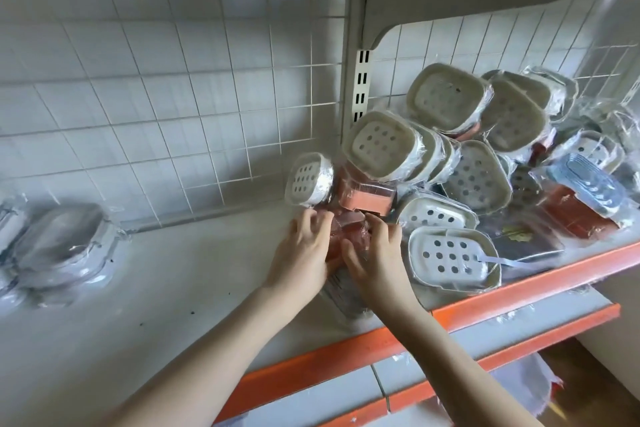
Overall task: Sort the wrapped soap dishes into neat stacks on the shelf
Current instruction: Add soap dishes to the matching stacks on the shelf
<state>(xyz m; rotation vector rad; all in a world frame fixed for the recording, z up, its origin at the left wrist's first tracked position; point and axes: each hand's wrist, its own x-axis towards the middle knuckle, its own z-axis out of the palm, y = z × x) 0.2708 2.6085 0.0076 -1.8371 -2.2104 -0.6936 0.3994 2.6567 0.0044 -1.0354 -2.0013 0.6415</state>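
A loose heap of plastic-wrapped soap dishes (478, 163) fills the right half of the white shelf (173, 288); most are cream or white with holes, some orange or blue. Both my hands meet at the heap's left foot. My left hand (303, 253) and my right hand (375, 256) curl round a pink-orange wrapped soap dish (343, 229) held between them. Just above it lie an orange wrapped dish (363, 199) and a white holed dish (308, 180) leaning on the wire grid. At the far left sits a stack of clear wrapped dishes (60, 246).
A white wire grid (173, 97) backs the shelf, with a slotted upright post (360, 83) in the middle. The shelf's orange front edge (381, 343) runs below my forearms. A lower shelf (485, 357) shows beneath, and another shelf hangs overhead.
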